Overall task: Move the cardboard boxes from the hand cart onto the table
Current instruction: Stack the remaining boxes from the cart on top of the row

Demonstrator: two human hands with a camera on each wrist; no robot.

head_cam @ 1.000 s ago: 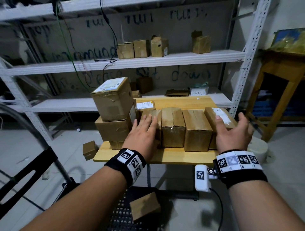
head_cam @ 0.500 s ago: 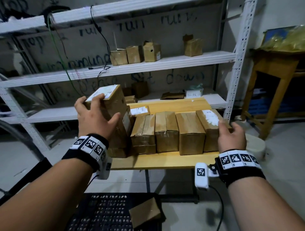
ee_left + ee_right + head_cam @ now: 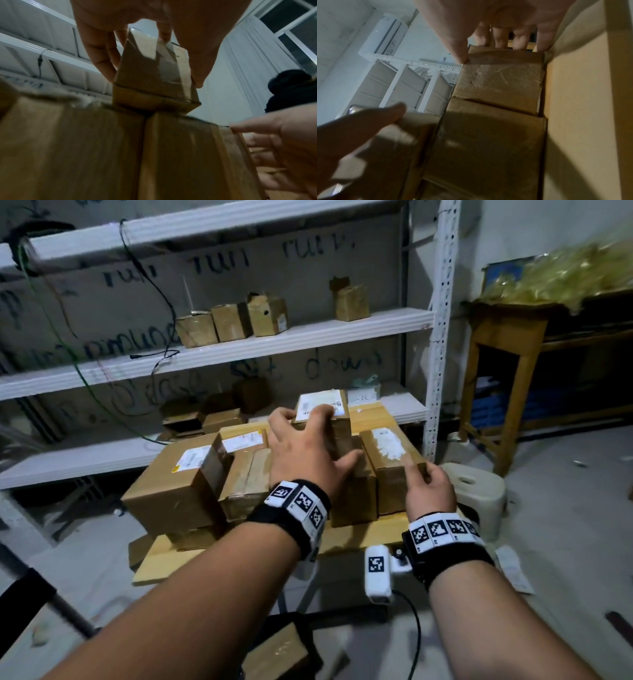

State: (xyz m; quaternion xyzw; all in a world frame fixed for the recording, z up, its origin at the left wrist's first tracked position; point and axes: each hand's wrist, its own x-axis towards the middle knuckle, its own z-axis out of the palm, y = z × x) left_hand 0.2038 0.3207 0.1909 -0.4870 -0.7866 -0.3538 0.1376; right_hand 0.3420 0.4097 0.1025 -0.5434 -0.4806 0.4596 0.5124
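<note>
Under my left hand (image 3: 308, 453), the small labelled box (image 3: 329, 419) sits on top of the row of boxes (image 3: 356, 494) lined up on the desk (image 3: 356, 537); my fingers (image 3: 101, 54) curl round its far and side faces and my thumb presses its near right edge, so I hold it from above. Beside it, my right hand (image 3: 430, 491) grips the near corner of the rightmost box (image 3: 390, 453), fingers wrapped round its outer side and thumb on its top edge. Left of my left hand stands the big box (image 3: 178, 487), tilted and leaning partly over the desk's left edge, with another box (image 3: 195, 537) under it. Below my wrists one more box (image 3: 277, 652) lies on the hand cart (image 3: 308, 625), not yet moved. My worry is the perch: the small box straddles the seam between two boxes beneath it, as the left wrist view shows, so if I let go while it is off-centre it could tip and slide down. A push from my left hand could also shove the row sideways into the big box, which looks ready to fall off the desk's edge. The rightmost box sits close to the desk's right edge, so a careless tug from my right hand could pull it over.
</note>
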